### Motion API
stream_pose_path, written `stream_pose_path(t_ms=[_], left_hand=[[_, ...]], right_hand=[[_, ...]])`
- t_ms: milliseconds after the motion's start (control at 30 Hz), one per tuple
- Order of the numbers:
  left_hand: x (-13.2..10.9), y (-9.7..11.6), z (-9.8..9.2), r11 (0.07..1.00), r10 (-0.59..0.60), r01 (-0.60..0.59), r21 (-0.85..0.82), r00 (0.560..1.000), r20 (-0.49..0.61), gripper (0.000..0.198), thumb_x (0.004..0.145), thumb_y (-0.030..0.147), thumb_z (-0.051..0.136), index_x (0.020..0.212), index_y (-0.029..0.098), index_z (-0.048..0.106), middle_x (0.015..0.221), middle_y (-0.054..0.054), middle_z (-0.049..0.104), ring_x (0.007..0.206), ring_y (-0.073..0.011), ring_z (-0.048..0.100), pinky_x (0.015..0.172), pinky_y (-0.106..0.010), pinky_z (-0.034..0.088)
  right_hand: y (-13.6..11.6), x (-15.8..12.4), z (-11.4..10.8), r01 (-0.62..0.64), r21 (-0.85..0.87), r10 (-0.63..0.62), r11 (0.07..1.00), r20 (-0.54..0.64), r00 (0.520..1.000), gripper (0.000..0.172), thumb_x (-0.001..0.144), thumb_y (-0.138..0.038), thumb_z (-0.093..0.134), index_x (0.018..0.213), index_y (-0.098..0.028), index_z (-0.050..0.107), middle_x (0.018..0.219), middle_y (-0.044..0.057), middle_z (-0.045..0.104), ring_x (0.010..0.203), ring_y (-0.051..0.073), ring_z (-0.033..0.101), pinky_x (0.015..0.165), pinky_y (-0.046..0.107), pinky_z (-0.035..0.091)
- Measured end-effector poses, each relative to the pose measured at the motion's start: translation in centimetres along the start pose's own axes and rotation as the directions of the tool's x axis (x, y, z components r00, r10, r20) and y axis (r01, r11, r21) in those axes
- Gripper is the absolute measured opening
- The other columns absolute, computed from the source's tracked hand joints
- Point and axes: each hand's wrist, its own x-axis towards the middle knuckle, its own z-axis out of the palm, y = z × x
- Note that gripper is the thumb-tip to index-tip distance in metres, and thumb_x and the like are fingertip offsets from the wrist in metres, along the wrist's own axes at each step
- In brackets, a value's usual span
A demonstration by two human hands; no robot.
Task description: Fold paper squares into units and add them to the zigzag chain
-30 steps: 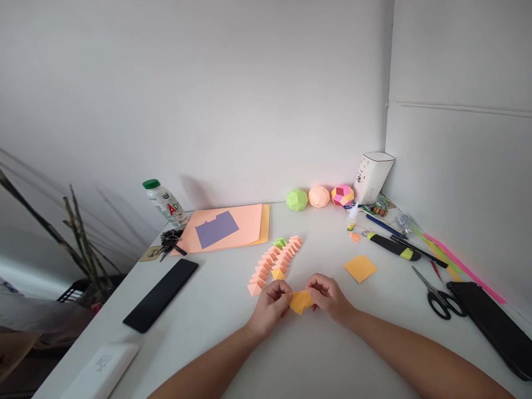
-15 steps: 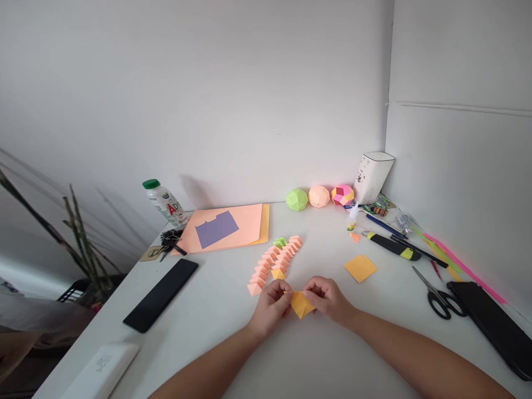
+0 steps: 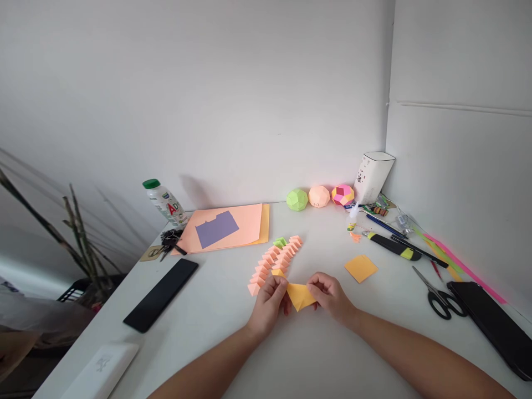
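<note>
Between my two hands is a small folded piece of orange paper [image 3: 301, 297], its point turned down toward me. My left hand [image 3: 269, 305] pinches its left corner, and my right hand [image 3: 331, 298] pinches the right one. Just beyond my left hand lie two rows of folded peach paper pieces [image 3: 263, 268], with a green piece [image 3: 280, 243] at the far end and a folded orange piece [image 3: 277, 272] at the near end, partly behind my fingers. A stack of square orange sheets [image 3: 361, 269] lies to the right of my hands.
Peach sheets [image 3: 249, 221] bear a purple cutout [image 3: 216, 229] at the back left, near a bottle [image 3: 166, 205]. A phone [image 3: 161, 295] lies left. Paper balls [image 3: 296, 200] line the wall. Scissors [image 3: 437, 296], a cutter [image 3: 394, 246] and a black case [image 3: 492, 327] lie right.
Both hands have shifted slightly away from me with the orange paper, which is now tilted a little. My left hand covers more of the folded orange piece behind it.
</note>
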Motion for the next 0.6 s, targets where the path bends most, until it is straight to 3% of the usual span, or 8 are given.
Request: stream_pose_path(t_ms=[300,600], left_hand=[[0.11,0.27,0.35,1.000,0.005,-0.005,0.017,1.000,-0.012,0.033,0.078,0.051,0.055,0.081,0.021,0.042,0.052,0.005,0.056,0.044,-0.0125,0.054,0.046,-0.023,0.041],[0.26,-0.11,0.22,1.000,0.025,-0.025,-0.002,1.000,-0.006,0.030,0.077,0.044,0.059,0.089,0.022,0.042,0.050,0.010,0.050,0.039,-0.0082,0.046,0.042,-0.019,0.034]], right_hand=[[-0.15,0.04,0.13,-0.045,-0.001,0.045,0.999,0.024,0.999,0.019,0.080,-0.037,0.056,0.079,-0.019,0.050,0.059,-0.005,0.054,0.047,0.010,0.051,0.049,0.023,0.044],[-0.29,0.09,0.08,-0.037,0.063,0.034,0.997,0.037,0.999,0.021,0.079,-0.039,0.058,0.086,-0.020,0.052,0.071,-0.001,0.059,0.058,0.012,0.054,0.055,0.025,0.045]])
